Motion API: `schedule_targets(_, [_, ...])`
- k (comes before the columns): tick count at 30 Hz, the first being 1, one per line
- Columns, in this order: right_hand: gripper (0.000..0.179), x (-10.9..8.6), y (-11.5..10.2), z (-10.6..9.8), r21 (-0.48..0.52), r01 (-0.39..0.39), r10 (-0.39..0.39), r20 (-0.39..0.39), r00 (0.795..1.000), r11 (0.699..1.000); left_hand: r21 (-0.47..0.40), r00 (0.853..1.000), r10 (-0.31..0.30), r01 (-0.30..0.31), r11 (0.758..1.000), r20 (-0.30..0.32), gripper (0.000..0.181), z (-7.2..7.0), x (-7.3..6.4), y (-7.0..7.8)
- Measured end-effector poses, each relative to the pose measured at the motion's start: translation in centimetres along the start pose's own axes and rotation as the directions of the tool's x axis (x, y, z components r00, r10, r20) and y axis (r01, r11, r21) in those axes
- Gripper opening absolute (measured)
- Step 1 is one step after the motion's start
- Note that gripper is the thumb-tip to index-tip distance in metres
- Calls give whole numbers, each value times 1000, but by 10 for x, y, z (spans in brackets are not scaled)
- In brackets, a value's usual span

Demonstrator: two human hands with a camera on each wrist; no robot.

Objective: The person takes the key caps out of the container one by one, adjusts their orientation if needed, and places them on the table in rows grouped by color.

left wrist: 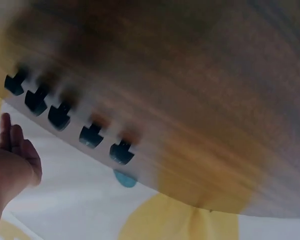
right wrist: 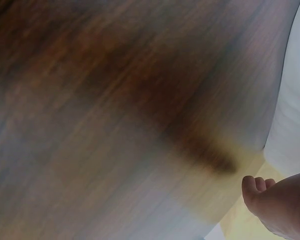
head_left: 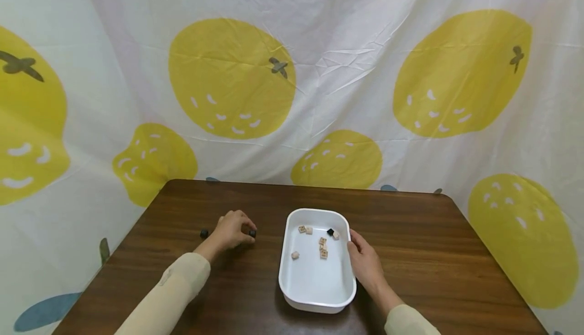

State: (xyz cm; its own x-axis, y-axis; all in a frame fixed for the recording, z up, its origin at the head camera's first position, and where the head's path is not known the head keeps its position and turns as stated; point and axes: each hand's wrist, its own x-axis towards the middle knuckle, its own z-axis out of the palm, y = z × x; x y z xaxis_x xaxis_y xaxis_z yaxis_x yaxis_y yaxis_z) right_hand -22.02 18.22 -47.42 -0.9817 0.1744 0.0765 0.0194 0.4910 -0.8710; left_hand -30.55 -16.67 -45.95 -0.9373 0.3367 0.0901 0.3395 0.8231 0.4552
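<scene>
Left hand (head_left: 231, 229) has a black block (head_left: 253, 233) pinched between thumb and forefinger, at or just above the table (head_left: 410, 233); can't tell if it's lifted. Another black block (head_left: 204, 233) sits on the table, on the far side of that wrist from the fingertips. Left wrist view shows a spaced row of five black blocks (left wrist: 60, 117); can't tell if the pinched one is among them. Right hand (head_left: 367, 266) is at the right side of the white tray (head_left: 317, 284); can't tell whether it grips or just steadies it. Tray holds light wooden blocks (head_left: 323, 254) plus a black block near its right wall (head_left: 330, 232). For a good pinch: pads on opposite faces, light squeeze, lift straight up so the block doesn't twist or shoot out. Watch the forearm, it could sweep the block beside the wrist. Right hand should hold the tray flat, no tipping, or the loose blocks may slide.
</scene>
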Motion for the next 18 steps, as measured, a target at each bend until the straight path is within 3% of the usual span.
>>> schedule_targets(9, [44, 0, -1, 0, -7, -19, 19, 9, 1000, 1000, 66, 1000, -21, 19, 998, 23, 21, 13, 4, -6])
schedule_targets(18, [44, 1, -3, 0, -3, -11, 11, 5, 1000, 1000, 94, 996, -37, 29, 995, 82, 22, 14, 8, -5])
